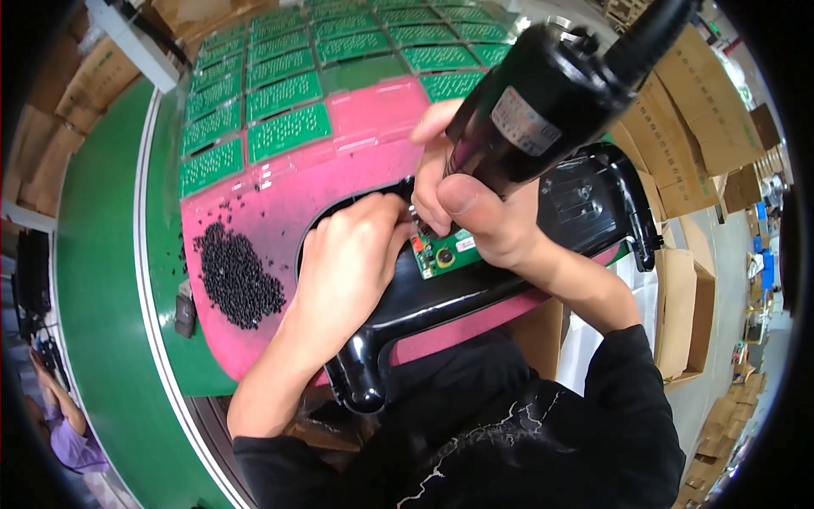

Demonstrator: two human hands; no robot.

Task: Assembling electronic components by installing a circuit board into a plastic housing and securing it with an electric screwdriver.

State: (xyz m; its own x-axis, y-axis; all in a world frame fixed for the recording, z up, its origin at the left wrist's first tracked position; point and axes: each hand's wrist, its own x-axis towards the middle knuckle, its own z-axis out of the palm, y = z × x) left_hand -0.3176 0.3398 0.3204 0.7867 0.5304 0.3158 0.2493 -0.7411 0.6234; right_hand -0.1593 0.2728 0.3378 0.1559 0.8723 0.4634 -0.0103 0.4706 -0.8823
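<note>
A black electric screwdriver (543, 102) with a pale label and a cable at its upper end is gripped in my right hand (500, 220). Its lower end points down at the left part of a green circuit board (449, 257), and the tip is hidden by my fingers. That board lies inside a glossy black plastic housing (424, 307). My left hand (352, 250) is over the housing's left side, thumb and fingers drawn together at the board's left edge; what they pinch, if anything, is hidden. Left of that hand is a heap of small black screws (239, 280).
A pink mat (297, 182) lies under the housing on a green worktable (102, 220). Clear trays holding several green circuit boards (288, 131) fill the far side. A small dark block (185, 314) sits near the screws. Cardboard boxes (678, 127) stand at the right; a person (72, 433) is at far left.
</note>
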